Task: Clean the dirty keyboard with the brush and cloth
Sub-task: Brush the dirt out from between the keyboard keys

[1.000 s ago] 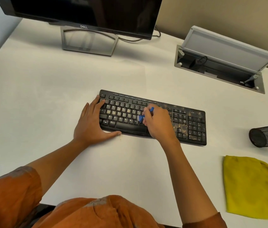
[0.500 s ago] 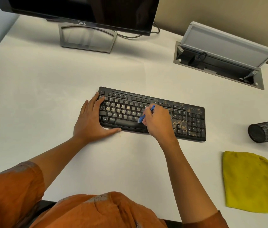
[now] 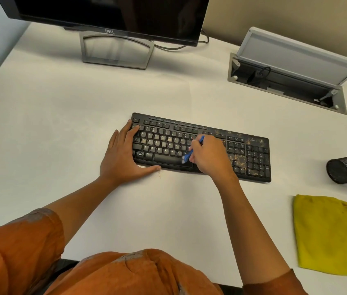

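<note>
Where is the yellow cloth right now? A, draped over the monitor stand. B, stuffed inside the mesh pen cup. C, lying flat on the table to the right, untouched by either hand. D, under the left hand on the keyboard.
C: the yellow cloth lies flat on the table, right of the keyboard and nearer the person, while the right hand holds the brush and the left hand steadies the keyboard.

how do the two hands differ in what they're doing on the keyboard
The left hand lies flat with straight fingers on the keyboard's left end; the right hand is curled around the blue brush. The left holds nothing; the right sets the bristles near the space bar. Both rest on the keyboard.
</note>
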{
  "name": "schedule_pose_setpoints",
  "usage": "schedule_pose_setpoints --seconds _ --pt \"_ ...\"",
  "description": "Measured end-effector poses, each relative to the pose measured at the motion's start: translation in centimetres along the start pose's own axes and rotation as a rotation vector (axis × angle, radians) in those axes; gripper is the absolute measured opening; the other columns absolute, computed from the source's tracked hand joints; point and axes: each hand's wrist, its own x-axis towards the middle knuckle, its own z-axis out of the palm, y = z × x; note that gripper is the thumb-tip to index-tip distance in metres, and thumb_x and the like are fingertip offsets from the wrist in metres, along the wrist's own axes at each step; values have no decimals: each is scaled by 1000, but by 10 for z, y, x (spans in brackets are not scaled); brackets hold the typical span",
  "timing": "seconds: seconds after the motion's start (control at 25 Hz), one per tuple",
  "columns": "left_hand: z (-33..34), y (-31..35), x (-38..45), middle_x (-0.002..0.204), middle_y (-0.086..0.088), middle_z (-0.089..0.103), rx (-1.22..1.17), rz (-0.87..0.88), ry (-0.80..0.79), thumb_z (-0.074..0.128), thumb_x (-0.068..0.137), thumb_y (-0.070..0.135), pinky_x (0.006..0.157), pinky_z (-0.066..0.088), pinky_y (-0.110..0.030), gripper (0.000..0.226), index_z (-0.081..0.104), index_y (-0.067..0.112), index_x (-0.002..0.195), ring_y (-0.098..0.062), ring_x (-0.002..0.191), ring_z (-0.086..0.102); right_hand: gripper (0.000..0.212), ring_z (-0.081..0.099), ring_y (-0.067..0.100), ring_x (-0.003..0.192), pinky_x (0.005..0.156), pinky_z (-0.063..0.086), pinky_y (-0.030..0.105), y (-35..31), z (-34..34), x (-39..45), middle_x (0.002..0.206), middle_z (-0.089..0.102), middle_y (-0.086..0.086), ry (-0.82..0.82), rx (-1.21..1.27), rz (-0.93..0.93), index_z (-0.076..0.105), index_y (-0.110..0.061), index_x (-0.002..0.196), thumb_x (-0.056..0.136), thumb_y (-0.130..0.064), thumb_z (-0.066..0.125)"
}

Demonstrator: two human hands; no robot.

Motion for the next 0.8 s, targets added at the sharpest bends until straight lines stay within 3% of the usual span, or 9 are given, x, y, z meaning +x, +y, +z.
schedule_pose_setpoints --seconds 0.16,0.28,0.52,0.68,0.8 --pt "1 -1 0 170 10 14 5 5 -6 71 54 91 122 28 -57 129 23 30 158 -31 155 21 31 68 20 64 70 58 41 -4 7 -3 64 67 -4 90 164 -47 64 -6 90 105 -24 43" --pt "2 -1 1 170 8 14 6 16 -2 71 55 91 124 25 -55 129 24 28 158 -30 155 21 32 68 21 66 70 59 43 -5 18 -7 67 68 0 37 54 -71 63 -7 88 105 -23 41" --pt "1 -1 0 170 11 13 -1 -1 -4 71 53 91 123 28 -56 131 24 29 158 -32 155 20 33 68 21 68 70 57 39 -11 17 0 67 68 0 93 32 -32 63 -8 88 105 -23 39" --pt "1 -1 0 170 7 15 2 18 12 72 54 89 123 26 -55 129 25 26 157 -30 154 21 33 65 13 60 65 55 30 -15 14 -2 55 65 -7 -30 -1 -4 66 -3 92 103 -19 40" --pt "2 0 0 170 7 14 1 22 11 73 55 88 125 23 -54 129 25 26 157 -29 155 19 34 68 18 65 70 58 37 -20 23 -3 65 68 -1 85 114 -49 64 -6 90 105 -24 40"
